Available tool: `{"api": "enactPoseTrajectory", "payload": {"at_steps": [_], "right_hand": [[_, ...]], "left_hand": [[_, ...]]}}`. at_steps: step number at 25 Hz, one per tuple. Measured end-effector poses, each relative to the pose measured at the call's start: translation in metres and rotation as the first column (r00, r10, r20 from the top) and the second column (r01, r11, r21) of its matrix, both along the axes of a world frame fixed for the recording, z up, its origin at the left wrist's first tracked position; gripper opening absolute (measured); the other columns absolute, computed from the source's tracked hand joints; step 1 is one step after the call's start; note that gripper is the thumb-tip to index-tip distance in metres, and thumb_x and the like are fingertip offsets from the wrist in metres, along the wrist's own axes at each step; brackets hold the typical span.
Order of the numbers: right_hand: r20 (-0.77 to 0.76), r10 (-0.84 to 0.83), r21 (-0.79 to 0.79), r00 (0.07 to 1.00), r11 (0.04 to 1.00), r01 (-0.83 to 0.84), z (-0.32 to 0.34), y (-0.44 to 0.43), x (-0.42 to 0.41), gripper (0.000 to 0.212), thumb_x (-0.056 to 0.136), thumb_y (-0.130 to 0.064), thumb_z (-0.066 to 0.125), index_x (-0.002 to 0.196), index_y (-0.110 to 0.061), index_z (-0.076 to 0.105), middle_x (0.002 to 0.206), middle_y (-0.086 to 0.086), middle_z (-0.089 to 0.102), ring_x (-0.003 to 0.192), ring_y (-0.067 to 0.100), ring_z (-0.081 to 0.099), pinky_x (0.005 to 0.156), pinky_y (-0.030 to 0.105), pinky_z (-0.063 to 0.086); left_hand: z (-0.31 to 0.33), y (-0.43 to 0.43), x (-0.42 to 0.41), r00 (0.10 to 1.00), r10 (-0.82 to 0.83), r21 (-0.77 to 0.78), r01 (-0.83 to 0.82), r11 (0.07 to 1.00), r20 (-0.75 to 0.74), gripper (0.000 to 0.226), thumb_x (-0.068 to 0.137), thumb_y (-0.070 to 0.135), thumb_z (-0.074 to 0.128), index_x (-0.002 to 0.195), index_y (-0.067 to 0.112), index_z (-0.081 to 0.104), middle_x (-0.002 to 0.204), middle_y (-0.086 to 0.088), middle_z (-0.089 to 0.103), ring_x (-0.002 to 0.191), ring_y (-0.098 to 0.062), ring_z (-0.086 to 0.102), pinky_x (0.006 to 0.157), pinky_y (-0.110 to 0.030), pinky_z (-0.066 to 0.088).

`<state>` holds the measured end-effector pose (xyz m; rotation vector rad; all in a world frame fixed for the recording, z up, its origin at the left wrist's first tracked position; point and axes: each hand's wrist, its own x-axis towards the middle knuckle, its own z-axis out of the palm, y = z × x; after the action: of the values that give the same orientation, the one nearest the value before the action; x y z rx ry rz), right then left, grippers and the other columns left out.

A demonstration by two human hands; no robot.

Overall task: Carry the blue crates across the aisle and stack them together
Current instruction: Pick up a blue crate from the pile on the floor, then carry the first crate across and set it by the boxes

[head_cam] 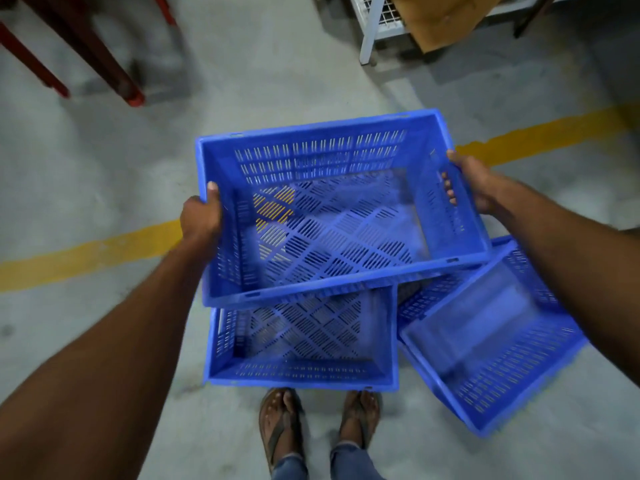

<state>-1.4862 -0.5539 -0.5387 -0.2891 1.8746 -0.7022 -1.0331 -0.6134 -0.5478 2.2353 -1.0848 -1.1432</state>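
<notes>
I hold an empty blue slotted crate (332, 216) in the air at waist height. My left hand (201, 216) grips its left rim, thumb on top. My right hand (471, 183) grips the right end, fingers through the handle slot. Below it a second blue crate (304, 348) sits flat on the concrete floor just in front of my feet. A third blue crate (491, 344) lies to the right of it, turned at an angle, one corner hidden under the held crate.
A yellow painted line (90, 252) crosses the grey floor behind the crates. Dark red furniture legs (104, 57) stand at the far left. A white wire-mesh rack (377, 19) with a cardboard box (440, 19) stands at the far right. My sandalled feet (318, 424) are below.
</notes>
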Motion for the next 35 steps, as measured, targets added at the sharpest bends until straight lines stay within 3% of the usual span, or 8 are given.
{"api": "enactPoseTrajectory", "payload": {"at_steps": [2,4,11,16,22,27,32,35], "right_hand": [[0.19,-0.092,0.063,0.977,0.995,0.082,0.032,0.012,-0.008,0.054,0.094,-0.063,0.041,0.071,-0.015,0.052,0.054,0.0,0.051,0.044,0.014,0.05,0.041,0.017,0.043],[0.216,-0.049,0.105,0.975,0.994,0.027,0.057,0.028,-0.003,0.054,0.09,-0.065,0.047,0.069,-0.016,0.052,0.054,-0.001,0.049,0.041,0.012,0.047,0.038,0.016,0.037],[-0.177,0.191,0.149,0.966,0.975,-0.165,0.14,0.068,0.064,0.042,0.086,-0.021,0.071,0.066,-0.021,0.034,0.05,0.002,0.025,0.029,0.011,0.02,0.035,0.016,0.018],[-0.363,0.248,0.149,0.898,0.967,-0.207,0.235,0.112,0.121,0.032,0.077,-0.018,0.071,0.062,-0.013,0.044,0.037,0.004,0.037,0.035,0.02,0.032,0.041,0.021,0.028],[-0.135,0.428,0.252,0.893,0.887,-0.387,0.317,0.143,0.148,0.038,0.094,-0.018,0.051,0.064,-0.019,0.028,0.031,-0.002,0.022,0.025,0.012,0.017,0.034,0.014,0.019],[0.103,0.446,0.144,0.889,0.878,-0.457,0.359,0.171,0.186,0.047,0.104,-0.036,0.041,0.063,-0.021,0.024,0.033,-0.005,0.019,0.023,0.009,0.015,0.032,0.011,0.018],[0.153,0.515,0.078,0.843,0.844,-0.53,0.377,0.198,0.257,0.044,0.101,-0.033,0.045,0.063,-0.022,0.027,0.036,-0.006,0.019,0.025,0.009,0.015,0.033,0.013,0.016],[0.078,0.626,0.064,0.776,0.774,-0.63,0.393,0.208,0.317,0.041,0.098,-0.023,0.043,0.061,-0.022,0.023,0.034,-0.005,0.019,0.024,0.009,0.014,0.034,0.011,0.015]], "left_hand": [[0.035,-0.009,0.022,0.932,0.125,0.168,-0.071,0.983,-0.339,0.073,0.083,0.084,0.038,0.073,0.014,0.059,0.067,-0.011,0.057,0.041,-0.02,0.049,0.042,-0.023,0.038],[0.065,-0.006,0.036,0.893,0.101,0.243,0.01,0.97,-0.439,0.075,0.082,0.088,0.029,0.069,0.018,0.053,0.056,0.0,0.051,0.034,-0.013,0.037,0.038,-0.016,0.032],[0.186,0.042,0.073,0.986,0.013,0.159,0.013,0.987,-0.164,0.076,0.088,0.081,0.034,0.07,0.01,0.058,0.063,-0.013,0.054,0.046,-0.025,0.048,0.046,-0.026,0.037],[0.27,0.097,0.112,0.997,-0.017,0.126,0.008,0.992,0.075,0.093,0.094,0.073,0.03,0.126,-0.01,0.058,0.125,-0.028,0.062,0.111,-0.043,0.063,0.084,-0.04,0.051],[0.352,0.161,0.165,0.978,-0.002,0.185,0.042,0.982,-0.208,0.071,0.099,0.067,0.028,0.065,0.008,0.046,0.047,-0.011,0.042,0.029,-0.02,0.041,0.035,-0.017,0.03],[0.414,0.243,0.228,0.801,0.264,0.321,-0.095,0.942,-0.537,0.059,0.095,0.061,0.045,0.068,0.009,0.05,0.051,-0.007,0.058,0.047,-0.019,0.058,0.042,-0.021,0.052],[0.436,0.333,0.281,0.832,0.339,0.237,-0.257,0.937,-0.439,0.062,0.091,0.074,0.035,0.062,0.019,0.034,0.039,0.005,0.033,0.027,-0.01,0.025,0.033,-0.013,0.021],[0.443,0.389,0.315,0.853,0.41,0.109,-0.397,0.911,-0.324,0.063,0.09,0.076,0.035,0.064,0.019,0.042,0.038,0.001,0.034,0.025,-0.012,0.028,0.036,-0.013,0.02]]}}
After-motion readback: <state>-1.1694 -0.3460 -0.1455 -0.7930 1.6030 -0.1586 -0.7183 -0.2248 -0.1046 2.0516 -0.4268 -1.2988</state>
